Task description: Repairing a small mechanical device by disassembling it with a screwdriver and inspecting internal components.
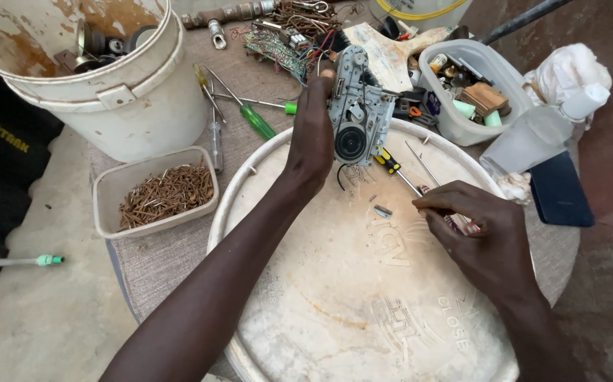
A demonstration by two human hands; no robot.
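Metal mechanism [358, 106], grey w/ a round black part low on its face, is held upright in the left hand [311, 138]: fingers wrapped round its left edge, thumb side behind, grip closed firmly on it. It is raised just above the far rim of the big round white lid [349, 297]. A thin black wire hangs from its underside.

Right hand [480, 237] is rested on the lid, below and to the right of that grip; fingers pinched together on a thin tool shaft [409, 185], a red handle partly hidden under the palm. A yellow-black screwdriver [389, 163] is seen just beneath the mechanism, and a small metal bit [383, 211] lies on the lid betw. the two hands.

Left of the grip: green screwdrivers [257, 120], white bucket [119, 106], tray of rusty nails [168, 194]. Beyond it: circuit board w/ wires [278, 46]. Right: clear tub of small parts [466, 92], plastic bottle [540, 131].
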